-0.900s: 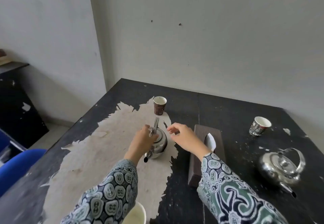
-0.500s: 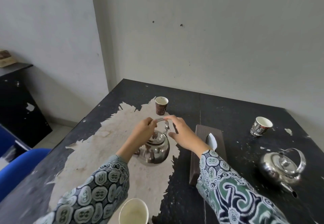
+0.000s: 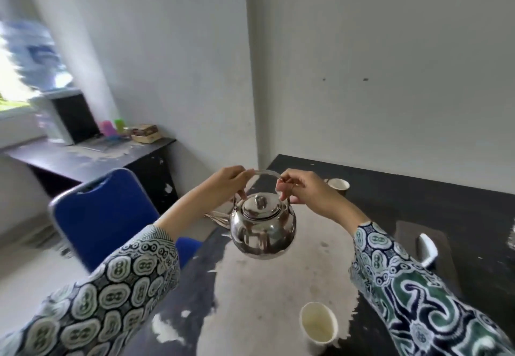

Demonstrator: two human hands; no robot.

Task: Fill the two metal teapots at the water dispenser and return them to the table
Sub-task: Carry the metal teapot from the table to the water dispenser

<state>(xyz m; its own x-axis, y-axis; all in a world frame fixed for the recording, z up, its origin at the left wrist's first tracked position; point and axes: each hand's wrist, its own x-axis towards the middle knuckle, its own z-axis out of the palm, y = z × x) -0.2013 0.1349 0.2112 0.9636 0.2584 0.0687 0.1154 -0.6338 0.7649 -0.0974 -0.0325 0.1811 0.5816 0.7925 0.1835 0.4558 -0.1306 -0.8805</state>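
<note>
Lifting clear of the table now: one metal teapot, hanging in the air between both hands. Left hand has its fingers wrapped round one end of the arched handle, right hand pinches the other end, fingers curled tight on the metal. Two hands on a single bail, I'd say, to keep the pot level and stop it swinging, lid sitting square on top. The spout points off to the left, toward the blue chair.

And look where it's headed: over on the far side table there's a blurred white water dispenser with a big blue bottle on top. That looks like the destination, so this is the carry-out, filling not yet begun.

Counting up: one teapot in hand; a sliver of something shiny at the right edge may be the second, too cropped to say. Paper cups, two in view: one near the front table edge, one at the back. One dark tissue box at the right. One chair.
</note>
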